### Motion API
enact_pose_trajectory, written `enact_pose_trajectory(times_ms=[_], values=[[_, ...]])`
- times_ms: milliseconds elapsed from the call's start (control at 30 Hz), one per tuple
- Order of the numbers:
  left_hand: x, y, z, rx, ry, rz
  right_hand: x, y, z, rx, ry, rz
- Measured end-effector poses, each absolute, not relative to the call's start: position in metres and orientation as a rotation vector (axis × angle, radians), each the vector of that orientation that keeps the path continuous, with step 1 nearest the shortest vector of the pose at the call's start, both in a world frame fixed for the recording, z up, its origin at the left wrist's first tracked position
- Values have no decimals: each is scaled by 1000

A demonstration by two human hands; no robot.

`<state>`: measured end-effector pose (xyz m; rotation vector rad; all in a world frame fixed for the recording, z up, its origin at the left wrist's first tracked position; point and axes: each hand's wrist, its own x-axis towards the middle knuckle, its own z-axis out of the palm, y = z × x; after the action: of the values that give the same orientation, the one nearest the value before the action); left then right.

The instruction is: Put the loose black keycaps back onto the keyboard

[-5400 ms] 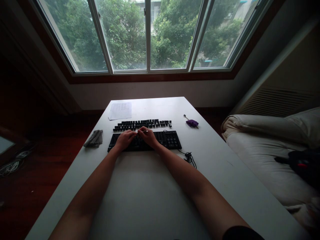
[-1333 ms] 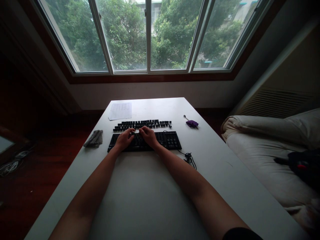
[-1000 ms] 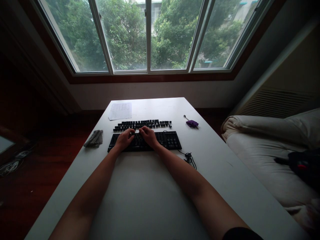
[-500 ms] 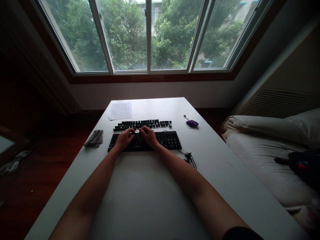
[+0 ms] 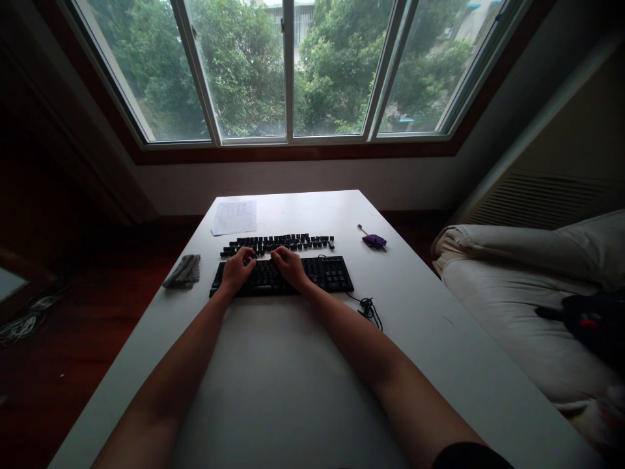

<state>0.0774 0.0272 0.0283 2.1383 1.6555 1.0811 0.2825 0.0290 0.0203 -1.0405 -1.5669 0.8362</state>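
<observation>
A black keyboard (image 5: pixel 336 273) lies across the white table, many of its keys hidden under my hands. Over its left half is my left hand (image 5: pixel 237 270), its fingers curled in towards the thumb. My right hand (image 5: pixel 290 266) is at the keyboard's upper middle, thumb and fingers pressed together. Whatever either hand pinches is too small to make out. Just beyond the keyboard, loose black keycaps (image 5: pixel 297 240) stand in rows, some of them close to my fingertips.
A grey cloth (image 5: pixel 184 271) lies on the table (image 5: pixel 273 384) at the left, a printed sheet (image 5: pixel 235 217) at the far left. To the right are a purple cloth-like item (image 5: pixel 374 241) with a thin stick and the coiled keyboard cable (image 5: pixel 370 311). A cushioned seat (image 5: pixel 508 312) stands beside the table.
My left hand has shifted slightly left and up, and its fingers have curled closer to the thumb. My right hand stays nearly in the same place.
</observation>
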Motion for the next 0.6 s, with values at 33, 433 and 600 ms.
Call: enact_pose_trajectory(times_ms=[33,433,600], values=[[77,29,28,2117,1669,1093,282,29,20,-1038,-1566,837],[86,70,29,2381,1761,888,282,30,19,-1104,-1530,840],[95,80,29,2459,1768,781,284,27,24,-1114,-1502,846]])
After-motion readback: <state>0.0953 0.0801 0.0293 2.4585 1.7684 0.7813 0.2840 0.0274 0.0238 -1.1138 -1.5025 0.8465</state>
